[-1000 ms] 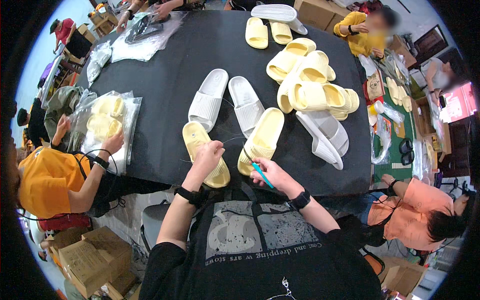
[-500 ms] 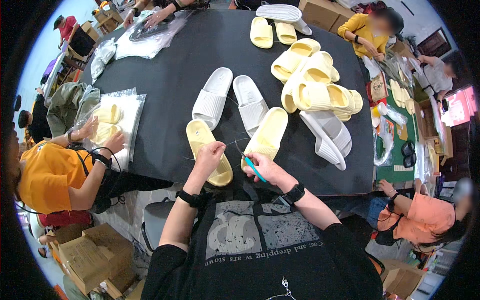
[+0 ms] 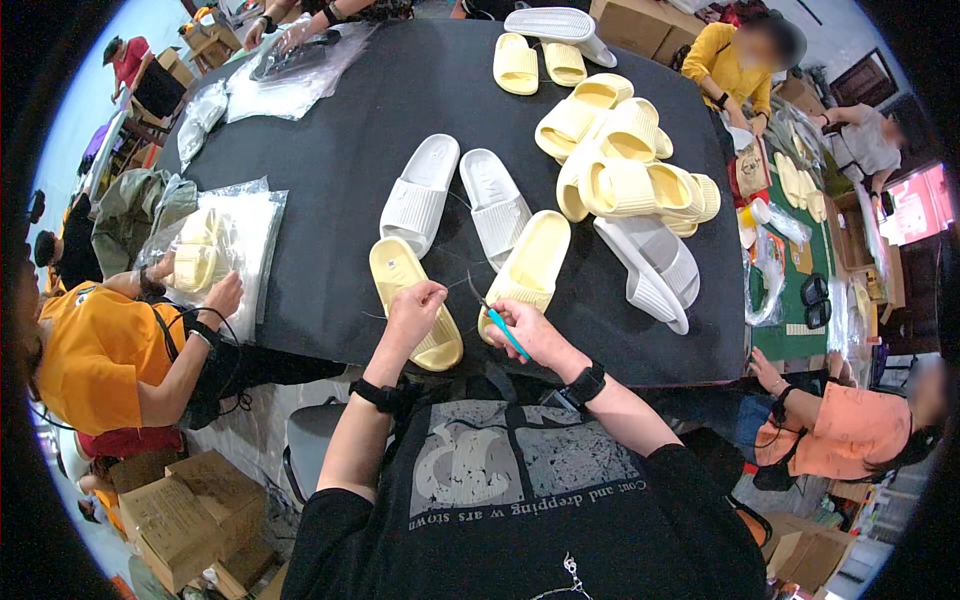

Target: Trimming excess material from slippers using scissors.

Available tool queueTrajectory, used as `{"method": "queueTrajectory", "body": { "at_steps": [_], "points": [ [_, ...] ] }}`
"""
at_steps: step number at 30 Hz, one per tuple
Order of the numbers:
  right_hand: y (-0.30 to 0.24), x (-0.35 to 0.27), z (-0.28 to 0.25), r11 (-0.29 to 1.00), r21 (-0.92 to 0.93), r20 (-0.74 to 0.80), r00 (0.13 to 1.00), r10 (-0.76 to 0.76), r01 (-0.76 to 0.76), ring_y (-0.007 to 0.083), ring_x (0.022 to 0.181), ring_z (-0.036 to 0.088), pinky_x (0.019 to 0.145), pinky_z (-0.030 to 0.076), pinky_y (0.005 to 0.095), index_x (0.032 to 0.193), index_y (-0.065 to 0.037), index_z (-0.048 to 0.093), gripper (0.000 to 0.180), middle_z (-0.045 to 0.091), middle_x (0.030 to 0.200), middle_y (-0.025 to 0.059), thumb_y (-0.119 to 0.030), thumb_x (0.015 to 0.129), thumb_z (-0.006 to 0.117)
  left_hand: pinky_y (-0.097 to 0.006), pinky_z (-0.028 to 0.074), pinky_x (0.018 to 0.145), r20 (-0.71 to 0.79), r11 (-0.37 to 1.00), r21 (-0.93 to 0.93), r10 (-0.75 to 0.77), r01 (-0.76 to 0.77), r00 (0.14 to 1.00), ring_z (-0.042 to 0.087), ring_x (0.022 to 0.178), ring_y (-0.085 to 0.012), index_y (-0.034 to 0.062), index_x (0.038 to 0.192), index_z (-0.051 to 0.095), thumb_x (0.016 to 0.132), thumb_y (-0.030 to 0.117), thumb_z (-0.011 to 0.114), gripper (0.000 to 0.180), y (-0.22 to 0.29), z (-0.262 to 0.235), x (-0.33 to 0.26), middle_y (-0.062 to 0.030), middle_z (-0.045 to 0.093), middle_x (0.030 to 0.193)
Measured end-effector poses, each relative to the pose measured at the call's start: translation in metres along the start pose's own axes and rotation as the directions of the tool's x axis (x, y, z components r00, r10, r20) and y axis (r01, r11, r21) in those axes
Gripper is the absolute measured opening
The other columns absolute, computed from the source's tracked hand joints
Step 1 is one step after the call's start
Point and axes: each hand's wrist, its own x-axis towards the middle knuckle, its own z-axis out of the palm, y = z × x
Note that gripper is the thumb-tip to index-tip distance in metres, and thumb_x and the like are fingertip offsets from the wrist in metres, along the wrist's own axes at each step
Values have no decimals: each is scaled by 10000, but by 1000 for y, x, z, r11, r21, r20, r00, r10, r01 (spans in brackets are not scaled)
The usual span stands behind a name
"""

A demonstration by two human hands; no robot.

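Note:
In front of me a pair of yellow slide sandals lies apart on the black table, the left slide [image 3: 397, 262] under my left hand and the right slide [image 3: 536, 258] beside my right hand. My left hand [image 3: 412, 312] is closed in a pinch; a thin thread seems to run from its fingers, too fine to follow fully. My right hand [image 3: 535, 332] grips snips with a teal handle [image 3: 509, 336], their dark blades pointing up toward the gap between the slides. Just beyond lie a white left slide [image 3: 419, 195] and a white right slide [image 3: 497, 208], with a thin strand between them.
Yellow slides [image 3: 625, 185] are heaped at the right, next to grey-white slides [image 3: 655, 270]. More slides [image 3: 548, 25] lie at the far edge. On the left a co-worker in orange [image 3: 105, 350] handles bagged yellow slides [image 3: 195, 250]. Clear plastic bags [image 3: 290, 85] lie far left.
The thread that stretched between my hands shows less clearly now. My hands and the snips have barely moved. The co-worker on the left has shifted the yellow slides together in the bag.

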Motion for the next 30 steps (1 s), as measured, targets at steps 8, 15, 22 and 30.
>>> {"method": "queueTrajectory", "body": {
  "at_steps": [8, 15, 22, 30],
  "points": [
    [35, 6, -11, 887, -277, -267, 857, -440, 369, 65, 546, 533, 488, 435, 213, 1143, 2, 508, 364, 586, 705, 34, -113, 820, 630, -281, 487, 672, -137, 988, -145, -74, 54, 988, 639, 711, -147, 10, 898, 659, 851, 136, 581, 156, 2, -9, -6, -95, 673, 756],
    [14, 0, -33, 802, -529, -532, 627, -569, 279, 326, 840, 644, 695, 496, 358, 1125, -24, 522, 355, 630, 879, 216, -116, 803, 640, -348, 487, 659, -388, 986, 164, 88, -26, 918, 626, 704, -246, -30, 976, 605, 841, 100, 575, 189, -13, -15, 0, -143, 637, 781],
    [15, 14, -38, 761, -621, -487, 668, -563, 188, 392, 837, 603, 670, 480, 435, 1132, -62, 511, 347, 612, 865, 232, -103, 797, 592, -415, 472, 676, 60, 981, -140, 147, -138, 987, 592, 749, -334, -5, 985, 570, 813, 95, 593, 200, 27, 9, -18, -174, 590, 804],
    [43, 12, -41, 734, -665, -466, 691, -553, 139, 401, 879, 598, 721, 477, 439, 1128, -22, 504, 365, 609, 929, 251, -131, 798, 615, -475, 479, 712, 510, 968, 248, -86, -50, 856, 607, 836, -412, -12, 966, 561, 883, 333, 521, 357, 26, 44, -32, -244, 626, 881]
  ]
}}
